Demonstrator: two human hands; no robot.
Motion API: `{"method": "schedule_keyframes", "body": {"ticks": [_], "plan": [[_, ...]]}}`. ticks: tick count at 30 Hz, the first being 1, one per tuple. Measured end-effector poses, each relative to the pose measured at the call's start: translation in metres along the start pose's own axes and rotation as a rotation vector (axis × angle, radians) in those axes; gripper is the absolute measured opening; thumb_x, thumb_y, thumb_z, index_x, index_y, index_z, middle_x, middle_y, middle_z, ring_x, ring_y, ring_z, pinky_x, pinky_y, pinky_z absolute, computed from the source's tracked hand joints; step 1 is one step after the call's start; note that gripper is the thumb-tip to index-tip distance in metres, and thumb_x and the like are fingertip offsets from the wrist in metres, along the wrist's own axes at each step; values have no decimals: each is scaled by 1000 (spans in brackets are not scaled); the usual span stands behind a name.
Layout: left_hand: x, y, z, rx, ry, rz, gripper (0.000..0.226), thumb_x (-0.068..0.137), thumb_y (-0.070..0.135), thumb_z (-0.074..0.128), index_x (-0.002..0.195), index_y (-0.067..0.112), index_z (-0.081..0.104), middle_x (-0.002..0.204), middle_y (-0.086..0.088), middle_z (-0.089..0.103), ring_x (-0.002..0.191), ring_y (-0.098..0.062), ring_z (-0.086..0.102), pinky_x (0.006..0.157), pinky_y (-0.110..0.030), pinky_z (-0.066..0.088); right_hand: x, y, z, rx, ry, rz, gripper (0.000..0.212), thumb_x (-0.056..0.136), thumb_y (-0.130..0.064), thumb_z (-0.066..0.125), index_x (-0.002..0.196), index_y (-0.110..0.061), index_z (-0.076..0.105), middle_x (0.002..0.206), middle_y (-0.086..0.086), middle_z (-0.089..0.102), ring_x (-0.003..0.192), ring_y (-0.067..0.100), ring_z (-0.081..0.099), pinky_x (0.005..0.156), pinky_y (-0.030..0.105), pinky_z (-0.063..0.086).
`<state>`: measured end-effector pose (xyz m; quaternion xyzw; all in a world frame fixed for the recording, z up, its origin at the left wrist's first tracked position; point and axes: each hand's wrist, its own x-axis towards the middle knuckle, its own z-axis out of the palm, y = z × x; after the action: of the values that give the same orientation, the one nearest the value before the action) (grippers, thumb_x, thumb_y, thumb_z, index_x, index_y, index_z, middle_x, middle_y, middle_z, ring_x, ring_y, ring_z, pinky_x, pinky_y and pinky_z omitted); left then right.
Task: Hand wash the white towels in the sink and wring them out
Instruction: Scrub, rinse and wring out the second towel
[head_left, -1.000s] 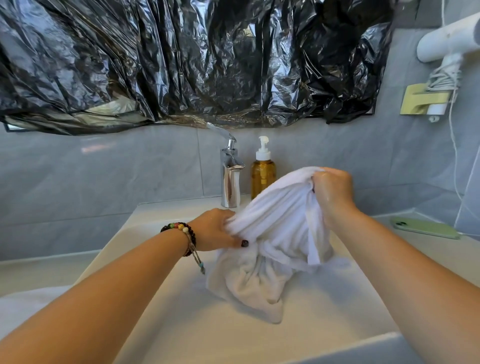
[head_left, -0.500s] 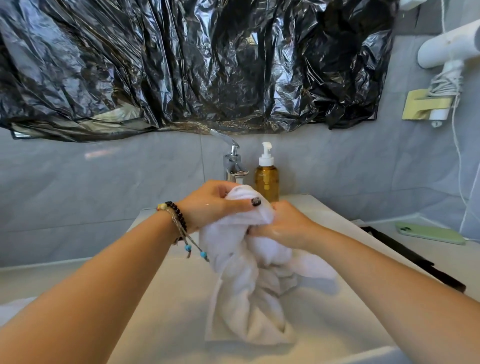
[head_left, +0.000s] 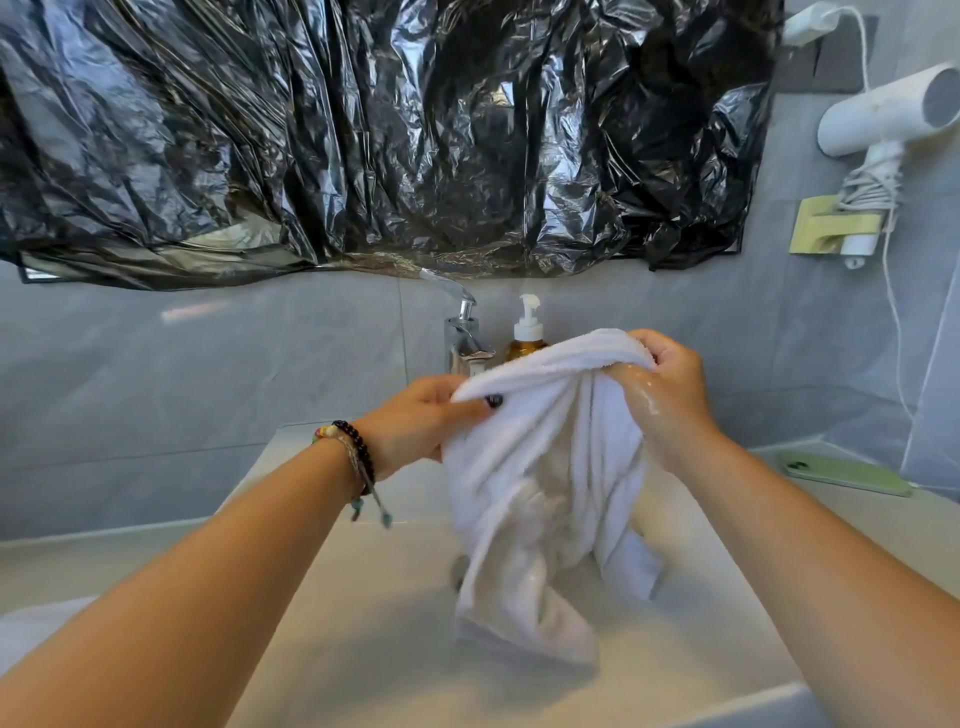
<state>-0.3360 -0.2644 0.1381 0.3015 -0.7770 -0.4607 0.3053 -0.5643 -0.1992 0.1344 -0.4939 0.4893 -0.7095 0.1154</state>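
Towel (head_left: 540, 467), white and wet, hangs bunched over the sink (head_left: 363, 649), lifted clear of the basin floor, its lower folds dangling near it. Black plastic sheet (head_left: 389, 130) covers the wall above, biggest thing in view. Left hand (head_left: 421, 423) grips the towel's left upper edge, fingers curled round the cloth, dark-painted thumbnail pressed on top. Right hand (head_left: 667, 384) grips the right upper corner, fingers closed tight over the fabric, skin wet and shiny. White hair dryer (head_left: 883, 119) sits in a wall holder, right. Green phone (head_left: 844, 473) lies on the counter right of the sink. Chrome faucet (head_left: 462, 338) and amber pump bottle (head_left: 525, 338) stand behind the towel. Beaded bracelets (head_left: 358, 457) circle the left wrist.
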Motion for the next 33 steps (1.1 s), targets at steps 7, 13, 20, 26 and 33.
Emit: {"method": "schedule_keyframes", "body": {"ticks": [7, 13, 20, 26, 33], "plan": [[-11, 6, -32, 193, 194, 16, 33, 70, 27, 82, 93, 6, 72, 83, -11, 66, 75, -20, 58, 65, -28, 47, -1, 9, 6, -164, -281, 59, 8, 78, -4, 72, 78, -12, 69, 72, 1, 63, 68, 12, 56, 60, 25, 43], [-7, -48, -21, 369, 0, -213, 14, 87, 18, 74, 95, 9, 67, 86, -2, 64, 83, -16, 58, 75, -28, 46, -15, 49, 15, -893, -798, 175, 30, 73, -29, 74, 101, -19, 68, 102, -1, 65, 95, 15, 60, 75, 24, 48], [4, -78, 34, 657, -29, -332, 18, 96, 30, 59, 103, 15, 52, 108, -7, 61, 100, -23, 59, 81, -30, 45, -39, 57, 62, -1030, -1116, -53, 30, 94, -32, 55, 120, -17, 58, 113, 4, 60, 102, 22, 57, 91, 36, 49], [13, -90, 55, 692, 66, -475, 17, 92, 23, 53, 83, 9, 53, 95, -11, 61, 87, -27, 58, 69, -29, 44, -58, 79, 69, -1350, -1021, -489, 27, 98, -28, 36, 105, -16, 59, 105, 9, 65, 94, 30, 61, 72, 35, 40], [5, -77, 43, 347, -17, -544, 30, 78, 33, 72, 65, 10, 56, 63, -4, 50, 59, -19, 44, 56, -28, 34, -45, 73, 59, -1217, -977, -392, 42, 95, -43, 38, 80, -13, 63, 77, 6, 62, 68, 24, 53, 62, 35, 43]]}}
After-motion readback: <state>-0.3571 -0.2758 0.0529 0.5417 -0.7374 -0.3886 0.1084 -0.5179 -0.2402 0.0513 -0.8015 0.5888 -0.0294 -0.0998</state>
